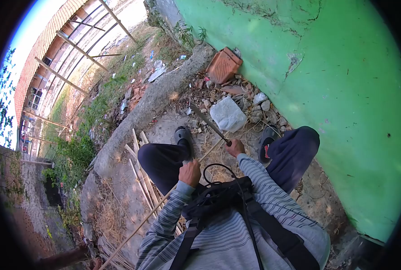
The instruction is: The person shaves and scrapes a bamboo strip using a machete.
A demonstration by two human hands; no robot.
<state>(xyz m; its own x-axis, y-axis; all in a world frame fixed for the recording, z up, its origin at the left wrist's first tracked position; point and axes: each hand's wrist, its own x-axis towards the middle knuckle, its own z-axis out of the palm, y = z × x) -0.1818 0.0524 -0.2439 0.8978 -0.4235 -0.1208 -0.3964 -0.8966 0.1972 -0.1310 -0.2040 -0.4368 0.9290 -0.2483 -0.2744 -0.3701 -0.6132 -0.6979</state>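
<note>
My left hand (190, 173) is closed around a long, thin bamboo strip (152, 211). The strip runs from the lower left up past my fist, and its far end comes close to the knife. In my right hand (234, 147) is the handle of a long-bladed knife (208, 122), its dark blade angled up and to the left, away from me. More pale bamboo strips (140, 177) lie on the ground by my left leg. Thin shavings (217, 173) are scattered between my legs.
A white block-like lump (228, 114) sits on the ground ahead, near rubble and a broken terracotta piece (224, 65). A green wall (344, 108) rises on the right. A low concrete ridge (151, 101) curves along the left, with plants (76, 153) beyond.
</note>
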